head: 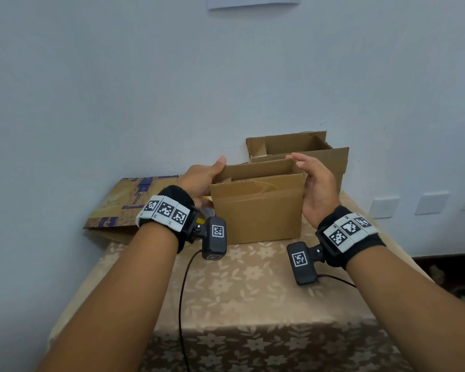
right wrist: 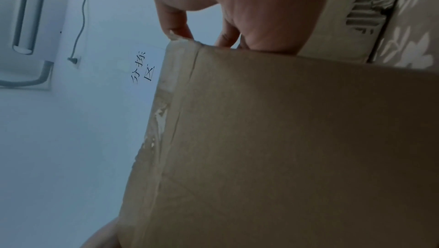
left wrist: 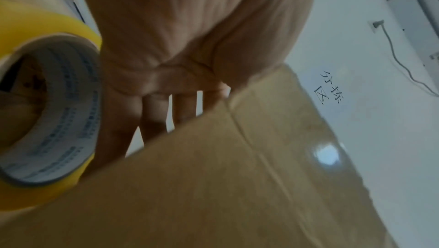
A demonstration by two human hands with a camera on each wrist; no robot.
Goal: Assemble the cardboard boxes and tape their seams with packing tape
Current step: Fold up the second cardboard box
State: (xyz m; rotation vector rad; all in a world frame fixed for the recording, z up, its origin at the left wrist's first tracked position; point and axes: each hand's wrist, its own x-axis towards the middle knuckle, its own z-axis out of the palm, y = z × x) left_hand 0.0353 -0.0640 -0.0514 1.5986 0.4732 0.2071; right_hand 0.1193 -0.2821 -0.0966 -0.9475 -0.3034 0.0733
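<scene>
1. The left hand (head: 199, 181) lies flat against the left end of the small brown cardboard box (head: 255, 210). Its fingers (left wrist: 152, 113) are straight and spread along that wall, and the thumb rises past the top edge. It presses rather than grasps.
2. The box stands upright between the two hands on the table with a beige floral cloth (head: 253, 285). Its top flaps stand up, so the top is open.
3. The right hand (head: 316, 183) rests on the box's right end. The palm is against the wall and the fingers reach over the upper corner. From the right wrist view the fingertips (right wrist: 178, 30) curl lightly at the flap edge; whether they pinch it cannot be told.
4. A roll of yellow packing tape (left wrist: 47, 101) with a printed white core sits just beside the left hand, at the box's left end.
5. A flattened printed cardboard sheet (head: 124, 205) with purple marks lies at the far left and overhangs the table edge.
6. A second open brown cardboard box (head: 298, 149) stands behind the held one, against the pale blue wall (head: 118, 89).
7. The held box is matte corrugated board, with a creased front face and torn paper along one corner seam.
</scene>
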